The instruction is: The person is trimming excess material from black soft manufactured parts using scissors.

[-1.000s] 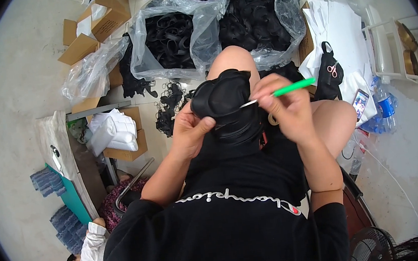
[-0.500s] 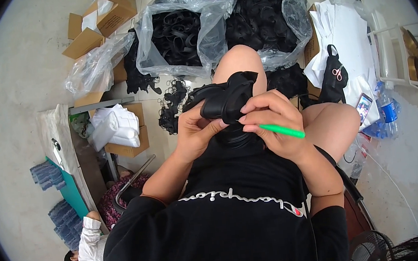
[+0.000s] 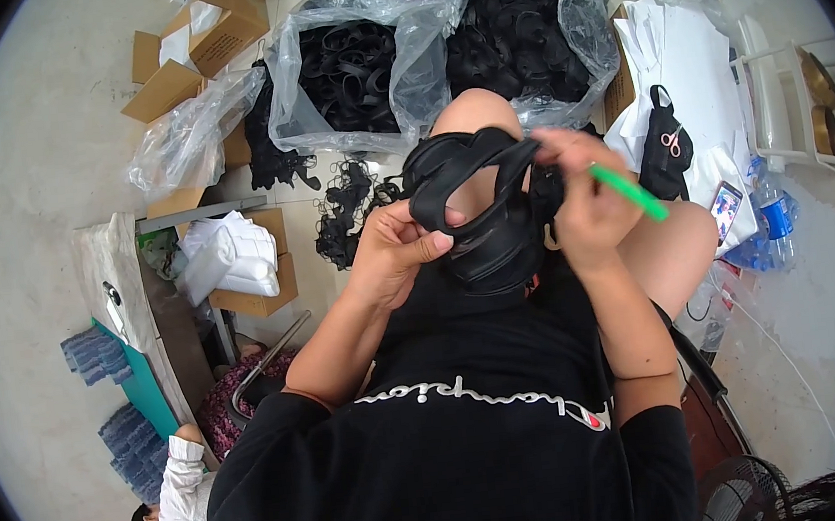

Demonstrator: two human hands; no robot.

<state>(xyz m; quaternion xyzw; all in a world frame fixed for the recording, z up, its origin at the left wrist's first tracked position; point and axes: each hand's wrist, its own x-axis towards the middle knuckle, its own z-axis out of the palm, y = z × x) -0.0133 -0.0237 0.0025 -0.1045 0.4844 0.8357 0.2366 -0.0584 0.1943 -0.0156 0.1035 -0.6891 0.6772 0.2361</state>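
In front of my knee, a glossy black looped strap piece (image 3: 428,191) is spread so that my knee shows through its opening. My left hand (image 3: 395,253) pinches its lower left edge, thumb on top and fingertips inside the loop. More black bands (image 3: 493,263) hang or lie below it on my lap. My right hand (image 3: 586,184), blurred by motion, is closed around a slim bright green-handled tool (image 3: 629,192). Its fingertips are at the upper right of the loop; whether they grip the strap I cannot make out. The tool's tip is hidden.
Beyond my knee stand clear plastic bags (image 3: 285,82) full of black pieces. White sheets (image 3: 690,63) with pink-handled scissors (image 3: 671,143) and a phone (image 3: 727,203) lie right. Left are cardboard boxes (image 3: 232,27), a table (image 3: 118,279) and a seated person (image 3: 183,489).
The black piece has been turned and spread into an open loop. My right hand has moved up and right with the green tool, while my left hand keeps its pinch.
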